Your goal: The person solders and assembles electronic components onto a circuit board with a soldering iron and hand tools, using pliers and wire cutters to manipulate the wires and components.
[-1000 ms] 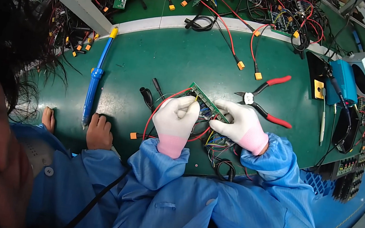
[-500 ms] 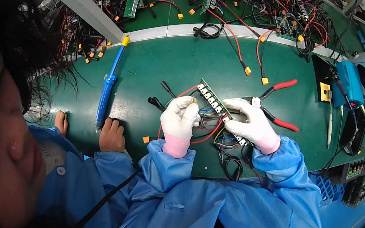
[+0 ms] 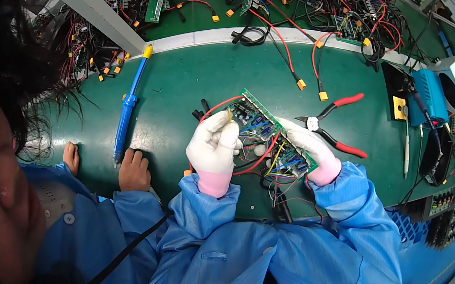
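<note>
Over a green bench (image 3: pixel 208 74), a wired circuit board (image 3: pixel 261 123) slants in my right grip (image 3: pixel 313 148), clamped along its right side, while my left grip (image 3: pixel 213 147) pinches a yellow wire (image 3: pixel 229 116) near the board's upper end. Beyond a white ledge (image 3: pixel 208 37) lies a heap of boards and leads (image 3: pixel 312 5); a blue floor (image 3: pixel 440 256) shows at right. The board hides part of my right hand, and the wires beneath tangle past tracing. My left wrist covers most of an orange connector (image 3: pixel 187 173); dark rims crop the room's corners.
</note>
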Motion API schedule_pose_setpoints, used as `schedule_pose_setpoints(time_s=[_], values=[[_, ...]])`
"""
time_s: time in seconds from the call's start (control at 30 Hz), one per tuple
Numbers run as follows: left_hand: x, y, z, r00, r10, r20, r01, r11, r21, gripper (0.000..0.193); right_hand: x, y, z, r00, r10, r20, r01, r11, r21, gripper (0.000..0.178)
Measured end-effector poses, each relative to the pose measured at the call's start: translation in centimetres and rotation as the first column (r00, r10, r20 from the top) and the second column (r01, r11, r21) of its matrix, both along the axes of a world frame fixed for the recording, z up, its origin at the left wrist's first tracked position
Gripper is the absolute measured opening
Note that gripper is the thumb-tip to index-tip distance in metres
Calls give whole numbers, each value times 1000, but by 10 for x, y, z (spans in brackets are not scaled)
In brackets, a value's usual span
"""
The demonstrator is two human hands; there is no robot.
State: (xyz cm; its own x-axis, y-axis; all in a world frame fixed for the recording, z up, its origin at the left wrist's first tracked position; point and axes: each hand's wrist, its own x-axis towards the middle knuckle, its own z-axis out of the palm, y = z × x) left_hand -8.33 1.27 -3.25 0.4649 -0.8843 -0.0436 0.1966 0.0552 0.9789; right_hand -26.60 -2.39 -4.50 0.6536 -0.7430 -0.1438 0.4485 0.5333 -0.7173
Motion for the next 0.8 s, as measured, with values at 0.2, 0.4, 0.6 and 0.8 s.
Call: schedule_pose_setpoints(time_s=[0.2, 0.4, 0.6, 0.8], values=[[-2, 2, 1, 999, 18, -35, -19, 999, -27, 28, 4, 1, 4, 999, -13, 51, 0, 968, 252, 49], [-3, 1, -2, 999, -13, -34, 11, 998, -63, 27, 2, 0, 2, 996, -5, 84, -18, 959, 281, 47], [-4, 0, 2, 999, -29, 36, 30, 999, -20, 25, 3, 3, 3, 993, -18, 118, -13, 967, 256, 46], [-6, -1, 3, 998, -29, 63, 31, 999, -18, 24, 2, -1, -2, 994, -4, 112, -34, 942, 333, 47]])
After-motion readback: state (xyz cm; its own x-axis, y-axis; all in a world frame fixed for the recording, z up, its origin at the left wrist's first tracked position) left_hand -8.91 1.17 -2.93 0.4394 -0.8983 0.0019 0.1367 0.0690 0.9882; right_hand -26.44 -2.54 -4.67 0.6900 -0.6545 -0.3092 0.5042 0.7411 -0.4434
